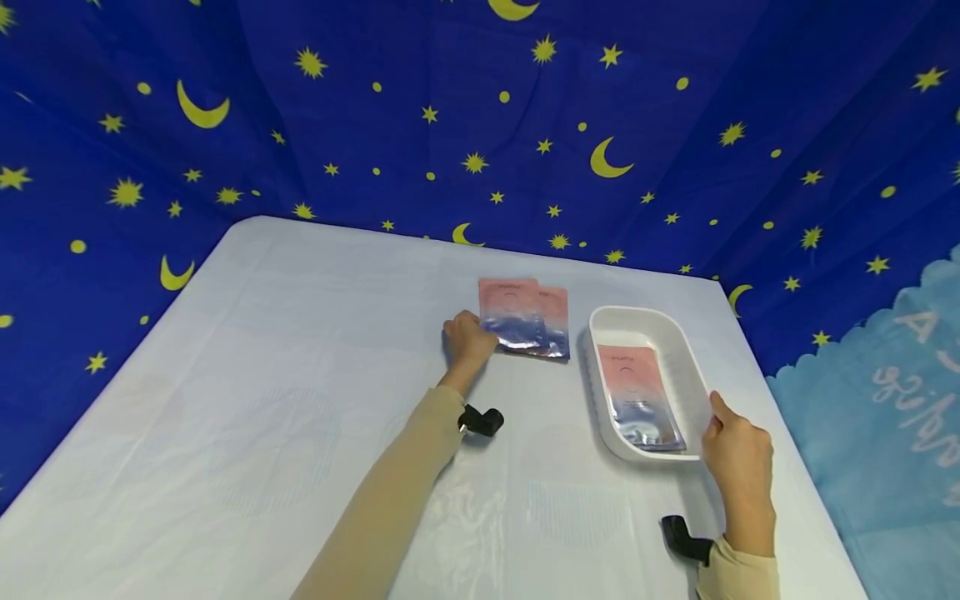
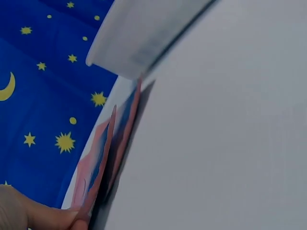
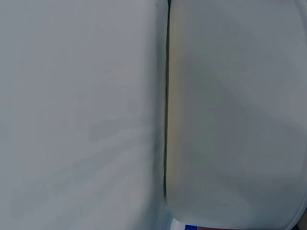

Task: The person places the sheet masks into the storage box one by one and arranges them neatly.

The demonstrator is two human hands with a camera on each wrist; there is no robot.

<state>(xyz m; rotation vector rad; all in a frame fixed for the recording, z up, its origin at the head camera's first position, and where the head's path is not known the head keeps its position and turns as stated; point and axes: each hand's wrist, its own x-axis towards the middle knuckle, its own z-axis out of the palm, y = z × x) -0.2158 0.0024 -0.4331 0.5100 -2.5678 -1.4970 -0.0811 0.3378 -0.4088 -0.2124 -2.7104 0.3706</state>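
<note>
My left hand (image 1: 468, 340) pinches the near left corner of a pink-to-blue foil sachet (image 1: 510, 310), which looks like a sheet mask packet. In the left wrist view, thumb and finger hold that sachet (image 2: 100, 167) edge-on, apart from a second sachet (image 2: 128, 125) at its edge. The second sachet (image 1: 557, 323) shows from under the first on its right in the head view. My right hand (image 1: 738, 454) grips the right rim of a white plastic tub (image 1: 685, 354). Inside the tub a like sachet (image 1: 637, 392) lies face up along the left side.
A white cloth (image 1: 300, 333) covers the table. Behind it hangs a blue curtain (image 1: 420, 150) with yellow moons and stars. At the right hangs light blue fabric with white lettering (image 1: 918, 417). Black wrist mounts (image 1: 483, 421) sit on both sleeves. The tub's side wall (image 3: 240, 120) fills much of the right wrist view.
</note>
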